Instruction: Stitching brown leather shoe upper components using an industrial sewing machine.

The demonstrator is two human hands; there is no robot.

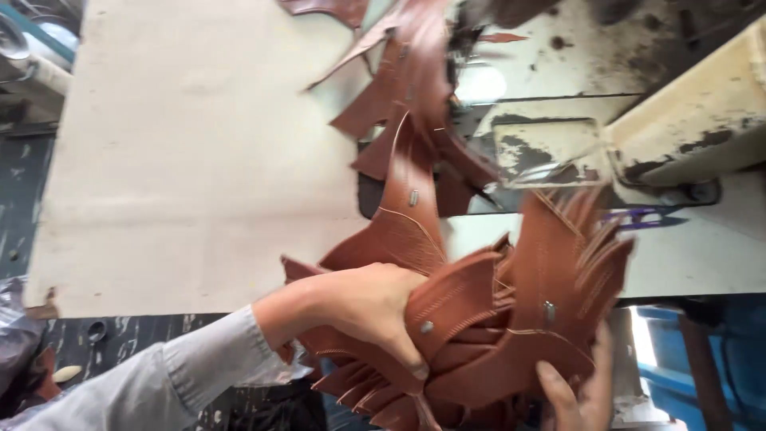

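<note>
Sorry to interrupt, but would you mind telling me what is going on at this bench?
A person is gripping a thick bundle of stitched brown leather pieces with both hands. The left hand clamps the bundle from the side, while the right hand supports it from below. A string of joined pieces trails up towards the sewing machine. Purple-handled snips lie on the table beside it.
</note>
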